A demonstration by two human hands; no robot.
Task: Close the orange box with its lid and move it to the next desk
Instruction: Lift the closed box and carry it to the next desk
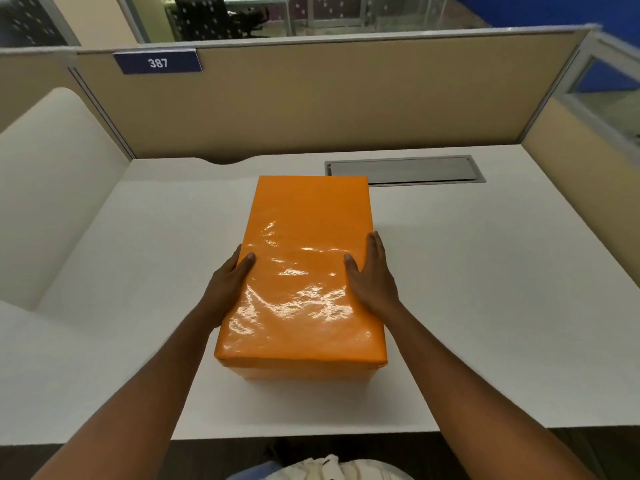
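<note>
The orange box stands on the white desk in front of me, with its glossy orange lid sitting on top and covering it. My left hand presses against the lid's left side, thumb lying on the top surface. My right hand grips the lid's right side the same way, fingers stretched along the edge. Both hands hold the box between them.
A grey cable hatch is set into the desk behind the box. Tan partition walls enclose the desk at the back and right, with a blue "387" label. A cream divider stands at the left.
</note>
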